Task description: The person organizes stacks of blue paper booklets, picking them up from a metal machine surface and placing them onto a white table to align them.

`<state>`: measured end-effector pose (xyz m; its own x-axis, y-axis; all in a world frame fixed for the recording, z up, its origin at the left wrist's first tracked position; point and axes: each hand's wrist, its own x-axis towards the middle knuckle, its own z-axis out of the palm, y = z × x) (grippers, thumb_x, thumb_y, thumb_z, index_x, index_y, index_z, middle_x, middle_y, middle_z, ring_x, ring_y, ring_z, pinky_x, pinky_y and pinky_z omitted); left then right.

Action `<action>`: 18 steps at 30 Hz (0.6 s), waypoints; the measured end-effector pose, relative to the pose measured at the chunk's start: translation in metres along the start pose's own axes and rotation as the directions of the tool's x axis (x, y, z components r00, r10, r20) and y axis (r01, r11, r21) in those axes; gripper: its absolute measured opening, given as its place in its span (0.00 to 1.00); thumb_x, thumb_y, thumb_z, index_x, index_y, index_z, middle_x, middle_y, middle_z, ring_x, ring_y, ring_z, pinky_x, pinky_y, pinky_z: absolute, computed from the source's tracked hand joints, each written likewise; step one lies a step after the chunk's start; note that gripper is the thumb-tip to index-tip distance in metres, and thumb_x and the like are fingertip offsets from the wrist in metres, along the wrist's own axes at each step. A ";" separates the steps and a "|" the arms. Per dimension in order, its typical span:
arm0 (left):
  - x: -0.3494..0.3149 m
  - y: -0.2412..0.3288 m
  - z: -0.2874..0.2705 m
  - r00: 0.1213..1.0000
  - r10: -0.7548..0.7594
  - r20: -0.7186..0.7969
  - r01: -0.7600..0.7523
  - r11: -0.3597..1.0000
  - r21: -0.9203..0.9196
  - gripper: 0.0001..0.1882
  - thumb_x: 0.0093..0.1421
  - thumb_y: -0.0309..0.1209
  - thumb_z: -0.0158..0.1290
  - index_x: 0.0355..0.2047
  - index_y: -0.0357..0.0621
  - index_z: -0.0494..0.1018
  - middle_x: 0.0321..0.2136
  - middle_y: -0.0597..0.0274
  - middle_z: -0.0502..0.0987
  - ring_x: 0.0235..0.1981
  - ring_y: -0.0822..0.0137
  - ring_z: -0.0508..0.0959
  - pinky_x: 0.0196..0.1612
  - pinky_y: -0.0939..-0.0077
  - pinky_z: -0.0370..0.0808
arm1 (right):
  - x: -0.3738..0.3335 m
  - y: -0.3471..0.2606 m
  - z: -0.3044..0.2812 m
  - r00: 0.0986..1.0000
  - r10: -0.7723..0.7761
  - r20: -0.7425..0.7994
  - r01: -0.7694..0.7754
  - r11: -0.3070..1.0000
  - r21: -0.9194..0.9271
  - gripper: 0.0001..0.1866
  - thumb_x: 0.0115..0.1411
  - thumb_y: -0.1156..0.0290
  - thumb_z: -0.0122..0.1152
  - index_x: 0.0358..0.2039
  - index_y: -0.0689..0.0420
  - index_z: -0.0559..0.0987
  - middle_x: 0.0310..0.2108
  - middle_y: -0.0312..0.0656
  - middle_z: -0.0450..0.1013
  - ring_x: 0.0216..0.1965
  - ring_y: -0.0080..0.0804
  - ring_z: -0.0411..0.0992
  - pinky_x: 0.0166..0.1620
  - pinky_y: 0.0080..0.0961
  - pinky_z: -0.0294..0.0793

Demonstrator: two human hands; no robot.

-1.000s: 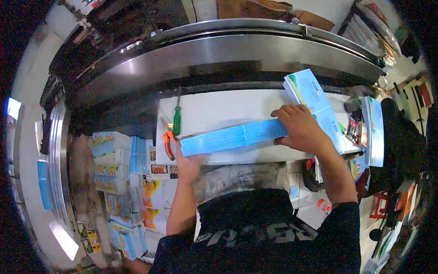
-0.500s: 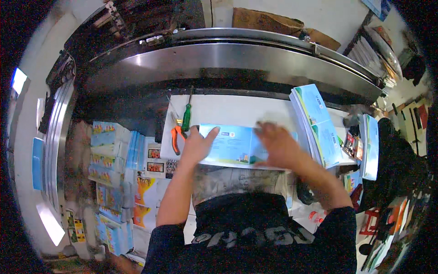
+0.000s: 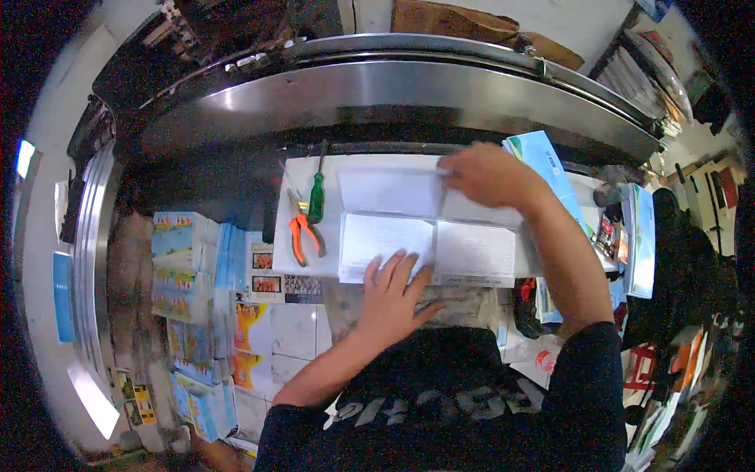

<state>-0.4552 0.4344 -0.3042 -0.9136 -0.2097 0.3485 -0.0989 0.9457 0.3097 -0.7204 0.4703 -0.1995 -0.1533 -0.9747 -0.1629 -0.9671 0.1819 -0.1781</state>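
A printed sheet with white inner pages lies opened across the white work board, a fold running left to right through its middle. My left hand rests on its lower left page, fingers spread. Its far half is raised, and my right hand is closed on the top edge near the middle; the fingertips are partly blurred. Left of the sheet lie orange-handled pliers and a green-handled screwdriver. Beyond my right forearm leans a stack of blue printed sheets, partly hidden by the arm.
A long metal beam spans behind the white board. Piles of printed booklets stand to the left, below board level. More blue sheets and a small dark box are at the right.
The sheet has gone from blue cover upward to opened, white pages showing. My right hand has moved away from me with its far half; my left hand has shifted right and nearer me.
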 end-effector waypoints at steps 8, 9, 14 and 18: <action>0.003 -0.007 0.046 1.000 -0.015 0.012 0.015 1.000 -0.005 0.31 0.50 0.47 0.61 0.52 0.47 0.71 0.53 0.55 0.67 0.58 0.54 0.63 0.59 0.43 0.55 | 0.036 0.054 0.015 0.993 0.017 0.118 -0.030 0.993 0.111 0.19 0.60 0.60 0.55 0.46 0.60 0.77 0.44 0.56 0.73 0.49 0.55 0.69 0.54 0.44 0.67; 0.001 -0.010 0.046 1.000 0.002 0.018 -0.002 1.000 -0.005 0.31 0.50 0.46 0.61 0.52 0.47 0.71 0.53 0.55 0.67 0.58 0.54 0.63 0.59 0.43 0.55 | 0.037 0.051 0.014 0.993 0.009 0.120 -0.023 0.993 0.114 0.19 0.60 0.60 0.55 0.46 0.60 0.77 0.44 0.56 0.73 0.49 0.55 0.69 0.54 0.44 0.67; -0.025 -0.021 0.063 0.999 -0.004 0.043 0.001 0.998 0.066 0.31 0.50 0.43 0.60 0.56 0.52 0.69 0.59 0.53 0.64 0.60 0.52 0.63 0.59 0.43 0.55 | 0.028 0.046 -0.028 0.994 0.080 -0.070 -0.076 0.996 0.055 0.19 0.59 0.62 0.56 0.47 0.58 0.77 0.48 0.52 0.73 0.51 0.52 0.69 0.53 0.41 0.68; -0.044 -0.023 0.058 0.999 0.031 -0.017 -0.033 0.992 -0.122 0.31 0.52 0.39 0.58 0.58 0.59 0.67 0.62 0.51 0.60 0.62 0.51 0.63 0.57 0.42 0.56 | 0.019 0.023 -0.118 0.608 0.115 -0.786 -0.304 0.948 -0.096 0.18 0.56 0.74 0.53 0.48 0.51 0.77 0.50 0.46 0.73 0.49 0.42 0.72 0.48 0.34 0.73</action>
<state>-0.4360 0.4363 -0.3777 -0.9093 -0.1845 0.3730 -0.0199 0.9146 0.4039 -0.7697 0.4409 -0.0922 -0.3642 -0.6736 0.6432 -0.8897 0.4559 -0.0263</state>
